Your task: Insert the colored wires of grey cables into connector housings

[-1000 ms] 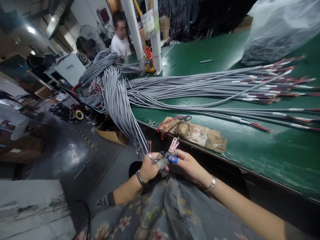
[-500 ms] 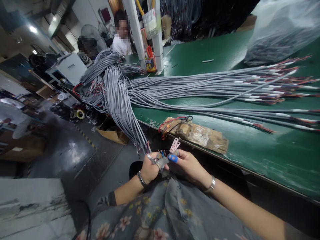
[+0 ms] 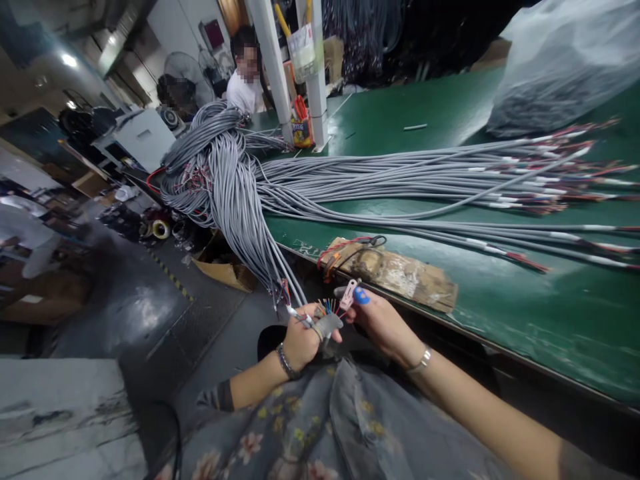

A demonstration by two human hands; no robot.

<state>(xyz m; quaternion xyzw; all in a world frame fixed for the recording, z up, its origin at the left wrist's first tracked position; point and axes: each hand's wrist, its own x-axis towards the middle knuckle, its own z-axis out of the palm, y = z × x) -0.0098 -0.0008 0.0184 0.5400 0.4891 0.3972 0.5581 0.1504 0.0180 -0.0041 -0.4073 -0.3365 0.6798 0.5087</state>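
Note:
My left hand (image 3: 303, 337) is closed on the end of a grey cable, its thumb wrapped in grey tape. Several thin coloured wires (image 3: 327, 307) fan upward out of that grip. My right hand (image 3: 383, 320), with blue tape round the thumb, pinches a small pale-pink plastic clip-like tool (image 3: 349, 295). A reddish wire runs between the tool and the left thumb; whether the tool grips it, I cannot tell. The grey cable bundle (image 3: 240, 180) hangs over the table edge down to my left hand.
More grey cables (image 3: 360, 177) with stripped coloured ends lie across the green table (image 3: 530, 327). A worn wooden block (image 3: 405, 277) sits at its edge. A clear plastic bag (image 3: 565, 73) stands at the back right. Beyond a white post (image 3: 273, 63) a person (image 3: 245, 87) sits. An open carton (image 3: 223, 267) is below.
My right hand has shifted slightly up and right, away from the left thumb, with the pink tool turned. A reddish wire now shows between the hands. My left hand keeps its grip.

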